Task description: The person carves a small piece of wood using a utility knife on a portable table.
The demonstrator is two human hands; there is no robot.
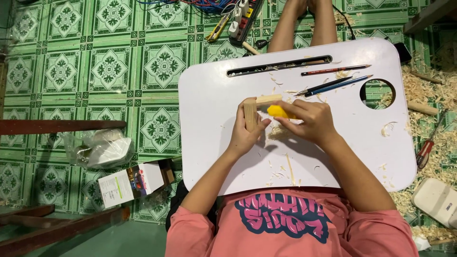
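Left hand (246, 134) clenched around wooden block (256, 108), held upright. Right hand (308, 121) grips yellow-handled knife (280, 112) against the block, fingers curled.

The wooden block (251, 113) is pale, square-cut timber, and it is standing roughly upright above the white lap tray, with a second pale length running off to the right from its top end; whether the two are joined cannot be told. Its lower part is sitting hidden inside the grip. The yellow tool (280, 112) is lying just right of the block, touching the wood, mostly covered; its blade is not showing.
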